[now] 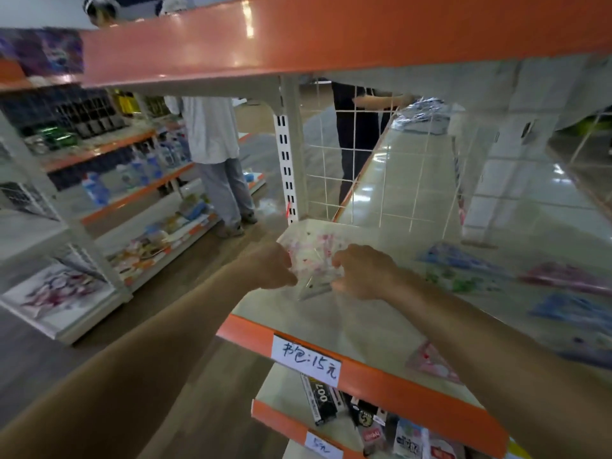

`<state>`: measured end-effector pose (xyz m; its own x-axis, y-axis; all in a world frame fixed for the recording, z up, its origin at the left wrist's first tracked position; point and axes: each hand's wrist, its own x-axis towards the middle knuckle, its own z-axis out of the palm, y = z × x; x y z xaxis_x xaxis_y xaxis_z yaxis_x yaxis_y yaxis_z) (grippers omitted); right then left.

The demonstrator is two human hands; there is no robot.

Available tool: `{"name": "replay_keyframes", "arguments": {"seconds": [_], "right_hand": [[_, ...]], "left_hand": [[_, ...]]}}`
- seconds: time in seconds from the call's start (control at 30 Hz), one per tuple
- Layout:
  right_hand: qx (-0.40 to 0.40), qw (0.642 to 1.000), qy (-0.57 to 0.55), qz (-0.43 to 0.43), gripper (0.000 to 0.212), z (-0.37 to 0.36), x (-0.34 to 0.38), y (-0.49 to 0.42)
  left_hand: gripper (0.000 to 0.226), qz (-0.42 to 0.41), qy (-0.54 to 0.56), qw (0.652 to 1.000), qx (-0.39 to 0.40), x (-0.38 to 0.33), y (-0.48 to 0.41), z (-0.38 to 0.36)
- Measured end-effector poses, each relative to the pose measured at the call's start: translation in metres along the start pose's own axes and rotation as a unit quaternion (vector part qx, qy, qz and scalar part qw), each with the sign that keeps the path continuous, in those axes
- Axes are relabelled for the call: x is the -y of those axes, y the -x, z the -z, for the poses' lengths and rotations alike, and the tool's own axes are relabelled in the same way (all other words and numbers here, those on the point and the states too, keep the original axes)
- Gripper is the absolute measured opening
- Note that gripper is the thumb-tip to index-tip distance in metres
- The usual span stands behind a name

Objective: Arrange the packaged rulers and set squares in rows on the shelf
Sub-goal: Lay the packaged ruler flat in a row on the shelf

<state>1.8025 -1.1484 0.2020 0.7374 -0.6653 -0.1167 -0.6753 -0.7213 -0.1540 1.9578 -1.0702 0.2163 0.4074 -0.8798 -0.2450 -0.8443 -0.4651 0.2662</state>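
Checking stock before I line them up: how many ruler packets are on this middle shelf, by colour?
Pink packets: 3
Blue packets: 2
Green packets: 1
Total: 6, leaving out the blurred far-right edge.

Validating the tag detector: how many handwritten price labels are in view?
2. Upper price label on the orange front edge of the stocked shelf; lower price label on the edge of the shelf below. Others may be hidden.
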Motion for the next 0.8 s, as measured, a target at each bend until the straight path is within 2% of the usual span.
{"name": "replay_keyframes", "arguments": {"seconds": [0.13, 0.27, 0.5, 0.63, 0.8], "right_hand": [[-0.013, 1.0, -0.009, -0.011, 0.056, -0.005, 0.012, -0.019], [-0.024, 0.999, -0.017, -0.011, 0.057, -0.008, 0.023, -0.034], [-0.026, 0.998, 0.013, 0.046, 0.034, -0.019, 0.035, -0.043], [-0.013, 0.996, 0.065, 0.058, 0.041, -0.014, 0.039, -0.047], [-0.02, 0.994, 0.079, 0.075, 0.034, -0.011, 0.046, -0.049]], "left_hand": [[0.036, -0.007, -0.014, 1.0, -0.023, 0.006, -0.009, -0.004], [0.031, 0.054, 0.012, 0.997, -0.049, 0.023, -0.028, -0.004], [0.048, 0.098, 0.022, 0.993, -0.068, 0.046, -0.06, -0.013], [0.058, 0.111, 0.029, 0.992, -0.054, 0.046, -0.071, -0.016], [0.042, 0.109, 0.087, 0.989, -0.041, 0.049, -0.073, -0.009]]}}
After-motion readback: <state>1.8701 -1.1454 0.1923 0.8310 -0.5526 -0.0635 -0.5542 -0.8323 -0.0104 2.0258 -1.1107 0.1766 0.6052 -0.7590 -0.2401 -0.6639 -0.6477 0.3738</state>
